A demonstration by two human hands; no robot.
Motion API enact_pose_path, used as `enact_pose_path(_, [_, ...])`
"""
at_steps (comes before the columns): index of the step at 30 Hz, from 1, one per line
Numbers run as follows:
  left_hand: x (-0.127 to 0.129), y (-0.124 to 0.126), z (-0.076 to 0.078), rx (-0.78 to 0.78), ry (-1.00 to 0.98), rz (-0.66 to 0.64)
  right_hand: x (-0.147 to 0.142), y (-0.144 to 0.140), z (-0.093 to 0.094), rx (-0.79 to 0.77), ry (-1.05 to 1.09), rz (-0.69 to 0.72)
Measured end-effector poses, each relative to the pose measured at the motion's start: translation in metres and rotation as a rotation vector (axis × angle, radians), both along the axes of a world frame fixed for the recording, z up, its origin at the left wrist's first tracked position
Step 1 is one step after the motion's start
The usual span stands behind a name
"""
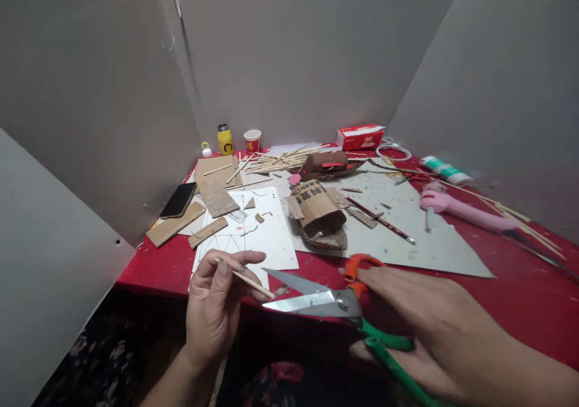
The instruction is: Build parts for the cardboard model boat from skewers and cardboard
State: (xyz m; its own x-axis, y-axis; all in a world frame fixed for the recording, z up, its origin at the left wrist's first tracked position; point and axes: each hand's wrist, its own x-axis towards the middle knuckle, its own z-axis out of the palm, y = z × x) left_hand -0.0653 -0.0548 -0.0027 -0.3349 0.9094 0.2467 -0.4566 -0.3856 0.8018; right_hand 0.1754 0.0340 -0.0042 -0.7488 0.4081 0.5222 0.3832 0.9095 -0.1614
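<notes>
The left hand (217, 310) pinches a thin wooden stick (248, 282) between thumb and fingers (246, 256), just off the near edge of the red counter (520, 292). The right hand (434, 328) grips the scissors (335, 303), fingers through the green and orange handles, blades apart with the stick's tip between them. At the counter's far edge stand a yellow bottle (225, 140), capped, and a paper cup (252, 141); its contents cannot be seen.
</notes>
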Motion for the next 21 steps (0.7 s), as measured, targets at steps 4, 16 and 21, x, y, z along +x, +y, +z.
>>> enact_pose_path(4, [0.004,-0.001,-0.003,-0.017,0.020,-0.076,-0.004,0.001,0.001,0.020,-0.028,-0.021])
enact_pose_path(16, [0.008,0.010,-0.004,-0.321,-0.296,-0.308,-0.003,0.006,-0.003,0.005,-0.067,-0.070])
enact_pose_path(21, [0.006,0.015,-0.014,-0.352,-0.318,-0.318,-0.001,0.007,-0.002,0.011,-0.087,-0.085])
